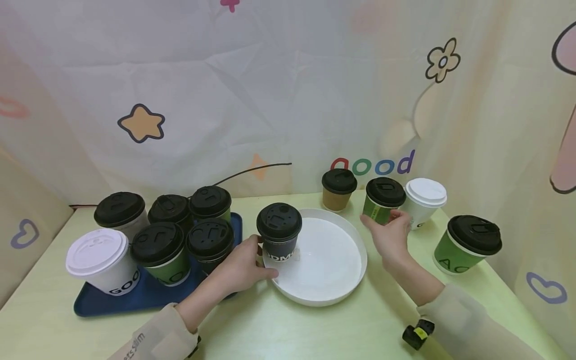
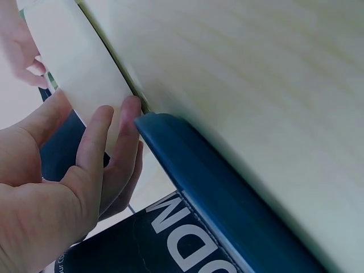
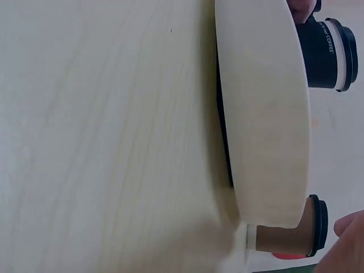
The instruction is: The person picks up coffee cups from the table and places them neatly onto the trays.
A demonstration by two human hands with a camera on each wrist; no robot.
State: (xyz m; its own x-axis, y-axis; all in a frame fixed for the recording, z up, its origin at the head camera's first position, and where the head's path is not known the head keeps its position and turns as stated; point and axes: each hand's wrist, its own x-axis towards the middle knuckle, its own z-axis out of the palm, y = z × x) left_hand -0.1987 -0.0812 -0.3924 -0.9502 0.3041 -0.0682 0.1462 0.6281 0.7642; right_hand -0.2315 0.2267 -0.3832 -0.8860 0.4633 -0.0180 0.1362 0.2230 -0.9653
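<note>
Hands first: your left one sat loosely open, and your right one was closed on a cup. Your left hand lay at about eight o'clock of the dark cup, thumb and fingers well apart, its thumb reaching past the near rim of the white plate; you could not tell whether its fingertips touched that cup. The dark cup stood upright at about ten o'clock on the plate, black lid on.

Your right hand gripped the slim green cup low, thumb on one side and curled fingers on the other, at about two o'clock from the plate. Its base was hidden, so you could not tell whether it rested on the desk. Just behind it, near three o'clock, was a white-lidded cup; toward ten o'clock, a brown cup. Six lidded cups crowded the blue tray, at nine o'clock from the plate.
</note>
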